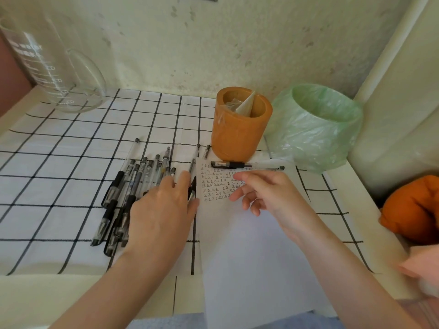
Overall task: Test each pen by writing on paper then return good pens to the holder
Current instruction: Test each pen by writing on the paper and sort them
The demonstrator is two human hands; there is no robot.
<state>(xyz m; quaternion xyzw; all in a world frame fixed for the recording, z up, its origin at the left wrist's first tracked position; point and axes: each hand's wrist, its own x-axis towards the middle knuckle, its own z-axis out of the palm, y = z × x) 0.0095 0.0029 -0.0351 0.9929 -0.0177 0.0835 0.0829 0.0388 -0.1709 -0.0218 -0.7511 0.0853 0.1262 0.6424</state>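
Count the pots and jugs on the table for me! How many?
3. The glass jug stands back left, the orange pen holder behind the paper, the green-bagged bin right of the holder. None looks hidden.

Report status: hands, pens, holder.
Left hand flat on pen pile. Right hand empty over paper. Holder shows no pens; capped pen at its foot.

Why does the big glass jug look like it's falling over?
In the head view, the wide-angle lens probably bends things near the edges: the glass jug leans, lines on the checked cloth fan out; the pink thing at the right edge is blurred.
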